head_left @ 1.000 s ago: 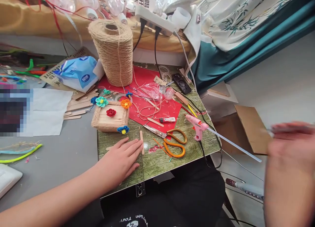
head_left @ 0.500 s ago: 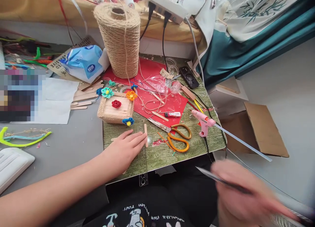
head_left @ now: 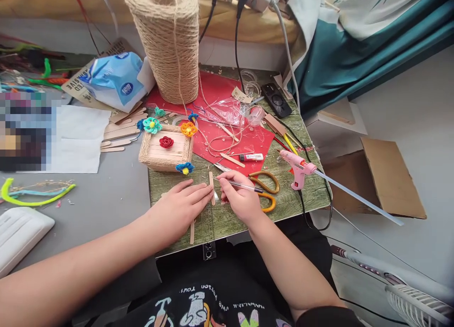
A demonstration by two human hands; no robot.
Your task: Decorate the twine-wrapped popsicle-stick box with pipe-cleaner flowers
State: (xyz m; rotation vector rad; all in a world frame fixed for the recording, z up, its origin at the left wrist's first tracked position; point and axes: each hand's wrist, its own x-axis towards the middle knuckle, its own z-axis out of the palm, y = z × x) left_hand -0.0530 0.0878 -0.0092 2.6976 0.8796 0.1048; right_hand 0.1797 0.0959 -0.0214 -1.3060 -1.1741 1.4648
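Observation:
My left hand [head_left: 184, 201] lies flat with fingers stretched out, its fingertips against a short wooden craft stick [head_left: 212, 190]. Under the hand runs a clear ruler [head_left: 209, 232], which sticks out past the table's front edge. My right hand [head_left: 243, 197] pinches a pen [head_left: 241, 186], with the tip close to the stick; whether it touches I cannot tell. Another craft stick [head_left: 192, 232] shows below my left hand. Just behind sits a twine-wrapped box [head_left: 165, 162] with felt-like flowers and a red rose on top. Partly covered by my right hand are orange-handled scissors [head_left: 270, 204].
A tall twine spool [head_left: 170, 52] stands at the back on red paper [head_left: 209, 149]. To the right lie a pink glue gun [head_left: 297, 168] and a black phone-like object [head_left: 275, 100]. A blue packet [head_left: 113, 81] and loose craft sticks [head_left: 117, 140] are at the left.
My right hand has swept in from the lower right with the pen and now rests by the craft stick. My left hand stays nearly in place. The view has tilted down slightly.

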